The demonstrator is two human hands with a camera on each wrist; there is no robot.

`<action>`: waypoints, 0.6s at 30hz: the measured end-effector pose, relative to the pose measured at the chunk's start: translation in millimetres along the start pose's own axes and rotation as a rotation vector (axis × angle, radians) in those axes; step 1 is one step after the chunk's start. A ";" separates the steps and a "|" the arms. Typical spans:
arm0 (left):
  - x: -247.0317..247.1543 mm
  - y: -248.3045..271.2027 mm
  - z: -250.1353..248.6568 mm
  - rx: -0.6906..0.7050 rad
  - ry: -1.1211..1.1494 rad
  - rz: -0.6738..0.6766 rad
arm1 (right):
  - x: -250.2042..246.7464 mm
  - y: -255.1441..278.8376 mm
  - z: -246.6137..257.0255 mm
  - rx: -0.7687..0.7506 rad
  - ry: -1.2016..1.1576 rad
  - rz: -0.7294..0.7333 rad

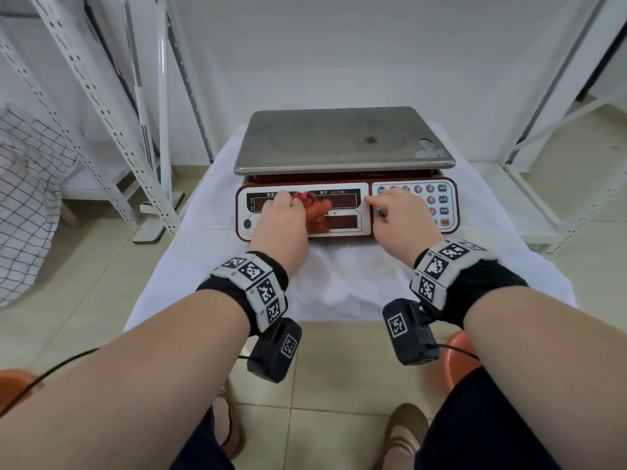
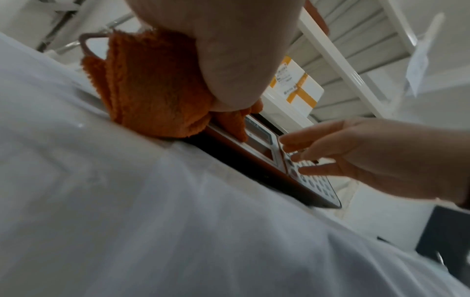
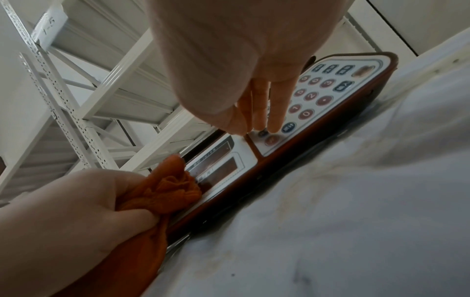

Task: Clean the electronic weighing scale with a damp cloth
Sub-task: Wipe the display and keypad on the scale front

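Left hand (image 1: pixel 283 220) clutches bunched cloth (image 1: pixel 314 208) on scale (image 1: pixel 346 212); right fingers (image 3: pixel 276 112) straight, seemingly touching keypad (image 3: pixel 323 94).

A brushed metal weighing pan (image 1: pixel 342 139), dulled and stained near one corner, is seen atop a scale (image 1: pixel 346 205) cased in smooth reddish-brown plastic, its glossy white front panel (image 3: pixel 338 96) printed with keys. A nubby orange terry cloth (image 2: pixel 150 90) is bunched against the display. Wrinkled, matt white fabric (image 1: pixel 339 283), faintly stained, is spread beneath. Painted perforated metal shelving (image 1: pixel 101 106) and glazed floor tiles (image 1: pixel 339 385) are seen around.
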State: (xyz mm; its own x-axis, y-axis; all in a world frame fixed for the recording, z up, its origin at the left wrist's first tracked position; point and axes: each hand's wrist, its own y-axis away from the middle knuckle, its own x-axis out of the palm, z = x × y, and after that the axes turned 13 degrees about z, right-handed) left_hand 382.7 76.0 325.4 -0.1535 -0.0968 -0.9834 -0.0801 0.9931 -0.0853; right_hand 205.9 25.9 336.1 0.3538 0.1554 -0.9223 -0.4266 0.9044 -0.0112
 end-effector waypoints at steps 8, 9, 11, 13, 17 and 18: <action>-15.0 -10.0 13.4 0.143 -0.004 0.076 | -7.5 7.4 0.3 0.015 0.008 0.002; -17.4 -10.7 11.3 0.104 0.048 0.025 | -8.6 9.3 -0.4 0.024 -0.007 0.001; -17.3 -12.6 1.7 0.021 0.135 -0.046 | -9.6 10.9 -3.7 0.050 -0.021 -0.008; -12.4 -14.1 -12.3 -0.060 0.164 -0.065 | -9.8 10.8 -8.2 0.070 -0.025 -0.007; -0.9 -15.5 -39.8 -0.038 0.114 -0.046 | -11.1 11.2 -16.4 0.068 -0.045 -0.012; 1.4 -16.1 -44.0 0.000 0.090 -0.025 | -11.1 11.1 -17.4 0.066 -0.044 -0.014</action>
State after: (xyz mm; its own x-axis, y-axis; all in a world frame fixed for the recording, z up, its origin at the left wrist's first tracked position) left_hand 340.4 57.0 332.4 -0.2394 -0.1271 -0.9626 -0.0852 0.9903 -0.1095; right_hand 182.8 27.3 339.5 0.3963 0.1588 -0.9043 -0.3664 0.9305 0.0028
